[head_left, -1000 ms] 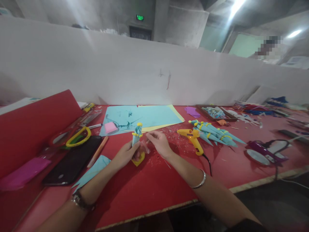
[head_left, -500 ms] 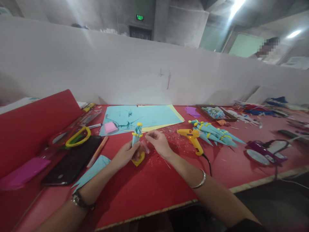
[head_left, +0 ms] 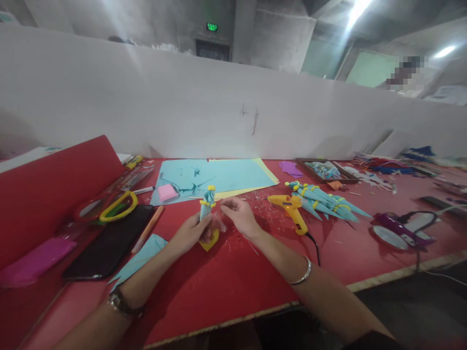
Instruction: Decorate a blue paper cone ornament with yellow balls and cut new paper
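Paper cone point(head_left: 206, 209) stands gripped in the left hand point(head_left: 193, 230); the right hand point(head_left: 240, 216) curls just beside, holding what, I can't tell; a glue gun point(head_left: 291, 207) lies farther right.

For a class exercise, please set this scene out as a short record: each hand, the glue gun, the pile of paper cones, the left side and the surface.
Left hand: holding a blue paper piece with yellow trim
Right hand: beside that piece; whether it grips anything is unclear
Glue gun: yellow, lying right of the right hand
Paper cones: blue, yellow-trimmed, piled beside the glue gun
Left side: black phone
Surface: red tabletop
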Tool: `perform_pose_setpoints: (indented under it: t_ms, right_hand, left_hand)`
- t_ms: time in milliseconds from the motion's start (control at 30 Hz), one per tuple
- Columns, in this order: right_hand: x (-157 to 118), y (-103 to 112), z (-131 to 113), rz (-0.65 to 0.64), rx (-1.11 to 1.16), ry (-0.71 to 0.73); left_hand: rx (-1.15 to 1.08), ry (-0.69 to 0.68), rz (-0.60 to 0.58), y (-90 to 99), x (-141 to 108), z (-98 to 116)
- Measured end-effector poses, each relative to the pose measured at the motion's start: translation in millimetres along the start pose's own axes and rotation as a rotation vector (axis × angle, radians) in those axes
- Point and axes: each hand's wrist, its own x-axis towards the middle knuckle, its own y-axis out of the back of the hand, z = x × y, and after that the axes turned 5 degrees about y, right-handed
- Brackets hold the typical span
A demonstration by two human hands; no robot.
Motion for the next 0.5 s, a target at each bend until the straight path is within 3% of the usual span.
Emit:
perform_pose_setpoints:
  t_ms: [133, 333, 500]
  right_hand:
    - [-0.5, -0.8, -2.8, -0.041, 0.095, -0.069]
    - [-0.2, -0.6, -1.3, -0.012, 0.022, -0.020]
    - [-0.6, -2.2, -2.8, -0.070, 0.164, -0.072]
  left_hand:
    - [-0.001, 0.004, 0.005, -0.3, 1.4, -0.8]
    - [-0.016, 0.000, 0.000, -0.2, 1.5, -0.3]
    - [0.009, -0.007, 0.013, -0.2, 1.3, -1.0]
